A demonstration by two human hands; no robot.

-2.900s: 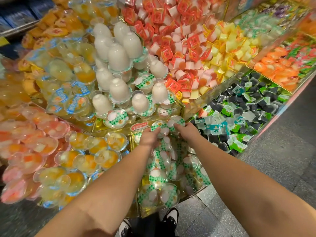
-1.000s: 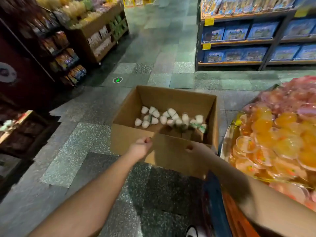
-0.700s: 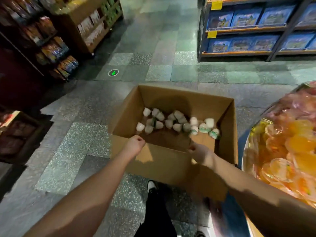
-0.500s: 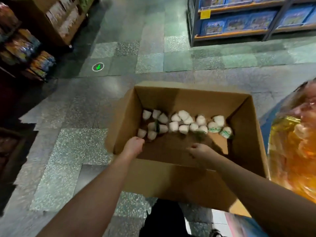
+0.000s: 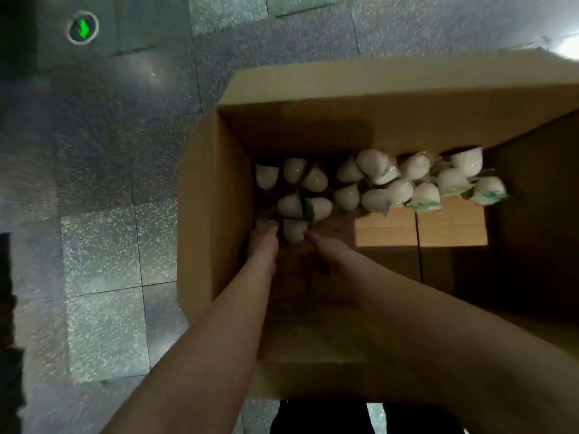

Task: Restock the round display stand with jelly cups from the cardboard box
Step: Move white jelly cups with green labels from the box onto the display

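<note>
An open cardboard box point(image 5: 360, 89) stands on the floor and I look straight down into it. Several white jelly cups point(image 5: 379, 180) with green-and-white lids lie loose in a row along its far side. Both my forearms reach into the box at its near left. My left hand point(image 5: 263, 249) and my right hand point(image 5: 329, 250) point their fingers forward, one on each side of the nearest jelly cup point(image 5: 294, 234), touching it. Neither hand has its fingers curled round a cup. The round display stand is out of view.
Grey speckled floor tiles point(image 5: 106, 245) surround the box on the left. A round green arrow marker point(image 5: 83, 27) is on the floor at the top left. The box's right inner wall point(image 5: 532, 214) is in deep shadow. My dark clothing point(image 5: 322, 418) shows below the box.
I turned from the display stand to the box, then leaned over it. Both hands dropped from the box's near rim to the cups at its bottom left.
</note>
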